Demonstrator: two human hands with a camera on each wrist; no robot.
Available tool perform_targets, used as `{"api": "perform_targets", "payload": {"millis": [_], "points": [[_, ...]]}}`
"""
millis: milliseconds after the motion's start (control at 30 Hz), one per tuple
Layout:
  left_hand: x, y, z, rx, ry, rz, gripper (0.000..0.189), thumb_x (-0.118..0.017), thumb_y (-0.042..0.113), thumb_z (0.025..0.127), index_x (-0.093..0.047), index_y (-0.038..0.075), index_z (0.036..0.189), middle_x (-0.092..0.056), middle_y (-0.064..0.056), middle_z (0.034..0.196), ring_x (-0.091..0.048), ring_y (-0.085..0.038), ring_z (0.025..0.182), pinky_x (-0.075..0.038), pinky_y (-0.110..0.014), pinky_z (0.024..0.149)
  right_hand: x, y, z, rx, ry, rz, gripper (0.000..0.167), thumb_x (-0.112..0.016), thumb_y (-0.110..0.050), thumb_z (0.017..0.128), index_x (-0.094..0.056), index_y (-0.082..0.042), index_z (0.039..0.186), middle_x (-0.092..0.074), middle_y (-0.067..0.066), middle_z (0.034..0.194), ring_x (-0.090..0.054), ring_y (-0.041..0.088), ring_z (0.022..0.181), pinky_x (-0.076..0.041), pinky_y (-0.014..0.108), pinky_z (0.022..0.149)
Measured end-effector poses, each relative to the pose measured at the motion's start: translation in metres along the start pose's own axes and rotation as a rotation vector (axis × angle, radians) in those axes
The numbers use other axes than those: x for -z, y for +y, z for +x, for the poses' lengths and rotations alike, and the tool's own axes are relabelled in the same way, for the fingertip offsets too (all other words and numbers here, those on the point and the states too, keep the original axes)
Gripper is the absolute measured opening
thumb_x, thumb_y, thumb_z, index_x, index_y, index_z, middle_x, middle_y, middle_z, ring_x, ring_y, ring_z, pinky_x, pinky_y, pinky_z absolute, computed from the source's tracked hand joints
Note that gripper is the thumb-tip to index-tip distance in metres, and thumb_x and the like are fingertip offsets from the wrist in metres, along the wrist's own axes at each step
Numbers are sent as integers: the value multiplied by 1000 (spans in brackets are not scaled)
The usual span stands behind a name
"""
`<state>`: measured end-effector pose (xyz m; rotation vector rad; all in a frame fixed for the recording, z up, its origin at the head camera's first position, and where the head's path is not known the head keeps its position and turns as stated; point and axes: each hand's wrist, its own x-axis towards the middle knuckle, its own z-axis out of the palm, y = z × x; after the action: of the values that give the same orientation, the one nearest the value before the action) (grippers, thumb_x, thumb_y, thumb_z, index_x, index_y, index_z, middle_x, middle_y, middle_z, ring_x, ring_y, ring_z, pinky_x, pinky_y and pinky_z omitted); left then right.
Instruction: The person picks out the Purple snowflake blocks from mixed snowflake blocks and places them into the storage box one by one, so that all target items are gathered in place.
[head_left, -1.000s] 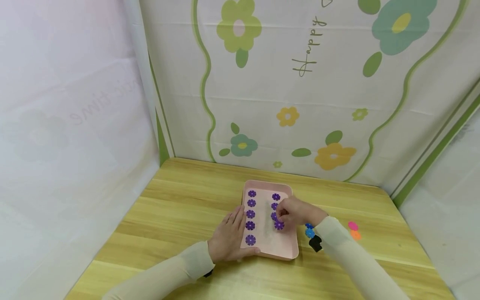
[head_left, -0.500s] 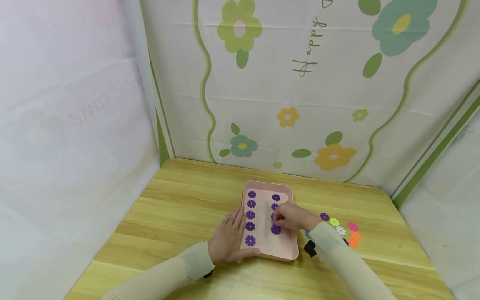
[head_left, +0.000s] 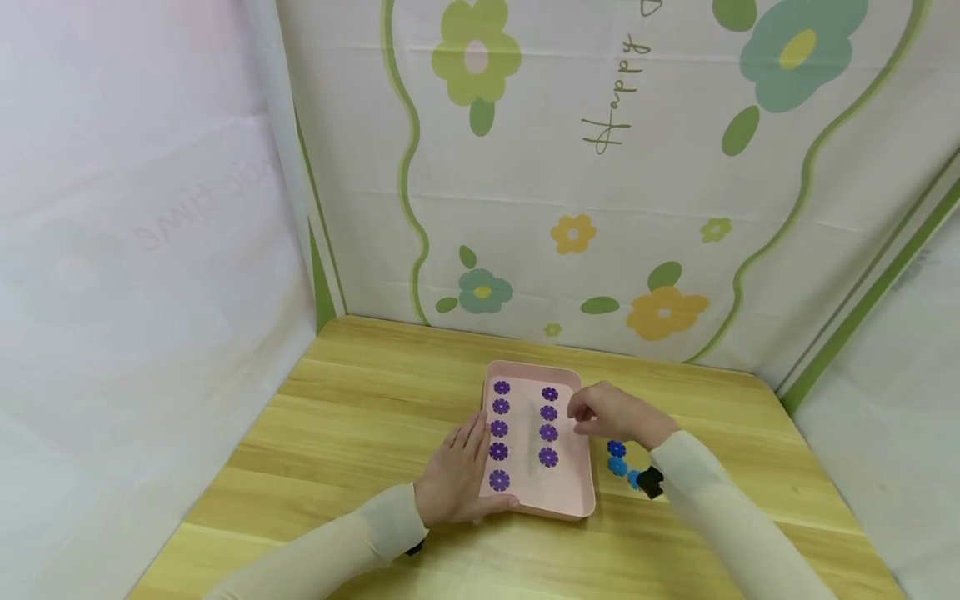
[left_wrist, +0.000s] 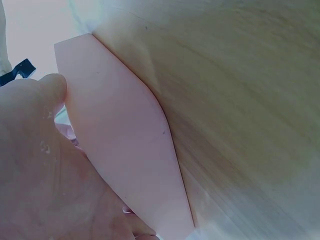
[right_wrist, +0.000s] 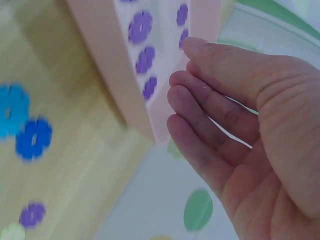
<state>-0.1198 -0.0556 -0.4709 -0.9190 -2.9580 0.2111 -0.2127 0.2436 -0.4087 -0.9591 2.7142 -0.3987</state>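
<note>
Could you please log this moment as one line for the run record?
left hand: holds pink plastic tray edge | right hand: empty, above tray's right rim | purple flower discs: two columns in tray

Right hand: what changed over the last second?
The right hand let go of the fourth purple flower in the tray's right column and pulled back to the tray's right rim, empty. The left hand kept holding the pink tray, which did not move; the left column's five flowers stayed put.
</note>
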Motion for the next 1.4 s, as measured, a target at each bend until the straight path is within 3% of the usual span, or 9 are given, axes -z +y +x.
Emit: {"api": "perform_targets", "payload": {"millis": [267,433,667,1100,1400], "points": [[-5,-1,0,-17,49,-12,116,-28,91,94,-39,-3,160,-34,-23,171,-34,-37,159,-37,-45,128,16,31,-30,-64,19,-56,16,-80,-10,93,-77,-6,109,-77,5,102,-70,16,90,-63,38,81],[5,0,-2,-10,16,-14,117,-33,91,92,-39,-3,160,-34,-22,171,-35,-36,159,-36,-44,129,17,51,-48,-105,26,-58,21,-80,-10,93,-76,-3,113,-77,9,106,-73,25,95,-63,43,84],[3,0,-1,-1,-5,-9,118,-31,93,91,-37,-2,162,-31,-21,172,-33,-35,161,-34,-43,130,9,77,-64,-152,40,-47,30,-82,-9,91,-74,6,117,-76,22,112,-74,34,99,-64,48,86],[-2,-1,1,-4,2,-15,119,-30,93,91,-37,-2,162,-30,-22,172,-32,-35,161,-34,-44,130,-23,112,-76,-278,76,1,37,-81,-9,92,-70,7,124,-75,22,114,-72,36,104,-62,52,90],[0,-1,1,-3,-4,-5,119,-29,93,91,-36,-2,162,-30,-22,172,-31,-35,161,-34,-43,130,-35,123,-74,-272,113,-11,31,-80,-6,91,-72,7,118,-76,18,109,-73,34,101,-62,53,90]]}}
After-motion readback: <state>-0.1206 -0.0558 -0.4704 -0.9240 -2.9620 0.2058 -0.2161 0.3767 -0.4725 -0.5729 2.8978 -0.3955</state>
